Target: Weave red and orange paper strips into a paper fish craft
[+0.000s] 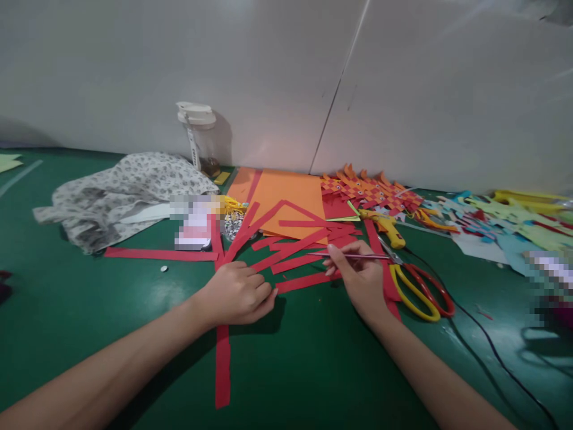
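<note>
My left hand (244, 292) is closed over several red paper strips at the middle of the table. One strip (222, 367) runs out below it toward me, and others fan out above it. My right hand (358, 278) pinches a thin, pointed, reddish stick (322, 255) that lies sideways, tip to the left. Under its fingers a red paper strip (304, 282) reaches left toward my left hand. More loose red strips lie between and behind both hands, partly over orange paper sheets (295, 185). Whether the left fingers grip every strip beneath them is hidden.
Right of my right hand lie red-and-yellow scissors (418, 292) and a yellow glue gun (389, 230) with a black cord. Woven paper fish (371, 188) and coloured paper scraps (501, 221) sit behind. Patterned cloth (134, 179), a phone (194, 224) and a lidded bottle (197, 137) stand left.
</note>
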`<act>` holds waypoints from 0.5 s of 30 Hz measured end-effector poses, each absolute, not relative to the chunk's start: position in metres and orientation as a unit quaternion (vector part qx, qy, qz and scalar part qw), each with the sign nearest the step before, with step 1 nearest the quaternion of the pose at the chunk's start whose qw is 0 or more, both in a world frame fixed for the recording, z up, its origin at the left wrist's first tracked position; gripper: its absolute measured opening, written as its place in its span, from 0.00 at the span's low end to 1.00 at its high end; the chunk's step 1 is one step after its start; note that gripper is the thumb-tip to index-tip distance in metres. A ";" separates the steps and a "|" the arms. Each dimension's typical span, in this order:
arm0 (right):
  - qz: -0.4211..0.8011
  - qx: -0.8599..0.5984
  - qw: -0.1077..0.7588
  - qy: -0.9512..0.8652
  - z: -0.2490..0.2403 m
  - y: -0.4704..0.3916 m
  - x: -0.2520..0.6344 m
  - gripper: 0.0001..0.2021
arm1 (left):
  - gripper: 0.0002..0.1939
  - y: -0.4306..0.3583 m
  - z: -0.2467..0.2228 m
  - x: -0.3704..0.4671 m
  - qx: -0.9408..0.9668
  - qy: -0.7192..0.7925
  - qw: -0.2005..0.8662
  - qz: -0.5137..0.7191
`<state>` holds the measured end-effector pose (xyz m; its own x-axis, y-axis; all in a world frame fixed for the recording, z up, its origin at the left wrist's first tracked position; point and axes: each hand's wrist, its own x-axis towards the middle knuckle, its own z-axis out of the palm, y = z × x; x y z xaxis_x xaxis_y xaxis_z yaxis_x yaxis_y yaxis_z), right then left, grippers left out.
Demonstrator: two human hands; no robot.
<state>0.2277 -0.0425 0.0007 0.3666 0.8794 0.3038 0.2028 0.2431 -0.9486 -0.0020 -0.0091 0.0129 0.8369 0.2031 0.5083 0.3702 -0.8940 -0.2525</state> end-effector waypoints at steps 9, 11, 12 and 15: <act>0.158 -0.578 0.533 -0.597 -0.001 -0.034 0.250 0.12 | 0.15 -0.011 0.009 0.001 -0.965 -0.205 0.059 -0.154; 0.100 -0.586 0.446 -0.669 -0.004 -0.033 0.251 0.10 | 0.14 -0.011 0.006 0.004 -0.955 -0.251 0.006 -0.155; 0.075 -0.579 0.408 -0.701 -0.007 -0.032 0.251 0.09 | 0.13 -0.012 0.005 0.005 -0.948 -0.274 -0.026 -0.162; 0.049 -0.535 0.345 -0.770 -0.014 -0.029 0.250 0.10 | 0.10 -0.013 0.004 0.008 -0.922 -0.325 -0.104 -0.185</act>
<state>0.2504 -0.0294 -0.0136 -0.1894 0.8572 0.4790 0.7900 0.4227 -0.4441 0.0078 -0.0125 0.0042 0.7207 0.6370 0.2733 0.5602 -0.7675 0.3116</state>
